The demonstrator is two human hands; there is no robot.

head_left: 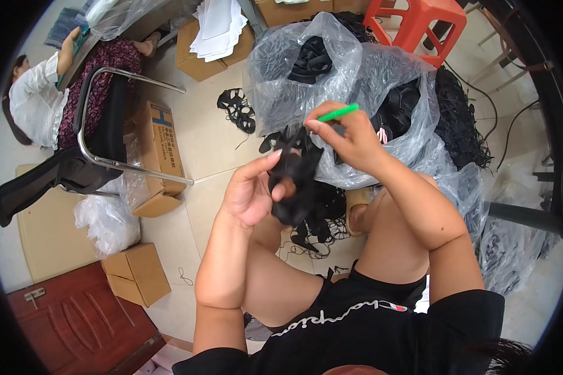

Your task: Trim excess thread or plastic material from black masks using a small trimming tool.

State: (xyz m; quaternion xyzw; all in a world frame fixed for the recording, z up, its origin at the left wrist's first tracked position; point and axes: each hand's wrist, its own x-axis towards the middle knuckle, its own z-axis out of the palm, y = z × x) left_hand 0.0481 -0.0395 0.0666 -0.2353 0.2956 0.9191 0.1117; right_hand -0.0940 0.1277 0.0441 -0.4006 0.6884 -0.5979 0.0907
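Observation:
My left hand [247, 190] has its thumb and fingers closed round a piece of black fabric [297, 178], which is smeared by motion. Its outline seems to have cut-out openings. My right hand [353, 140] is closed on a slim bright green stick-shaped tool [339, 113]; the tip is hidden, so its kind cannot be told. The right fingertips are at the fabric's upper edge. Below, on the floor between my feet, lies a heap of black fabric pieces and loose strings [322, 215].
Clear plastic bags [272, 75] filled with black pieces stand ahead, beside a red stool [419, 28]. More black cut-out pieces [236, 111] lie on the tiles. A black chair [100, 125], cardboard boxes [159, 147] and a seated person [40, 103] are at the left.

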